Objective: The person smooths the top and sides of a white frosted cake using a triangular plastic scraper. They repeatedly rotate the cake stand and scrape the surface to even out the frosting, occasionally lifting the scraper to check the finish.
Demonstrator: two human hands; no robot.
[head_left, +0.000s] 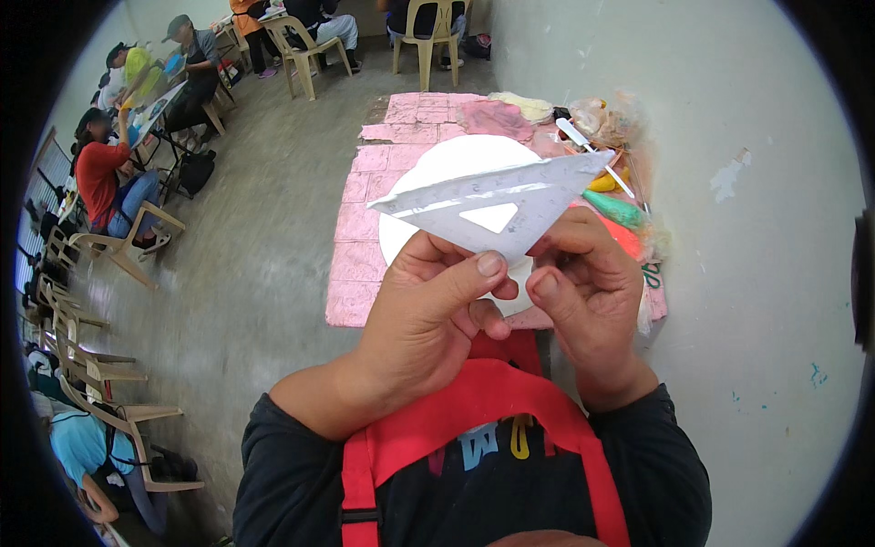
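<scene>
1. One pale grey, translucent triangular sheet (540, 205) with a lighter triangular patch is seen from the head camera, raised above a white, roughly round disc (451, 155), long edge away from the wearer.

2. Thumb pressed on the sheet's lower point, fingers folded beneath, the left hand (415, 314) has it pinched; gripping the narrow corner seems to leave the broad face in plain sight.

3. Fingers curled and thumb standing off, the right hand (594, 290) is half closed at the same corner, perhaps to steady it; whether its hidden fingertips grip cannot be told.

4. Beneath the disc spreads a pink tabletop with a brick-like pattern (351, 283), ragged at its far left. A green cone-shaped bag (615, 210), a white-handled tool (574, 135) and crumpled clear plastic (629, 118) crowd the wall side, probably to spare working space.

5. Beyond, a pale, scuffed wall (738, 301) flanks the table; across a grey floor (260, 210), a seated person in a red top (102, 169) and others occupy beige plastic chairs (426, 41).
</scene>
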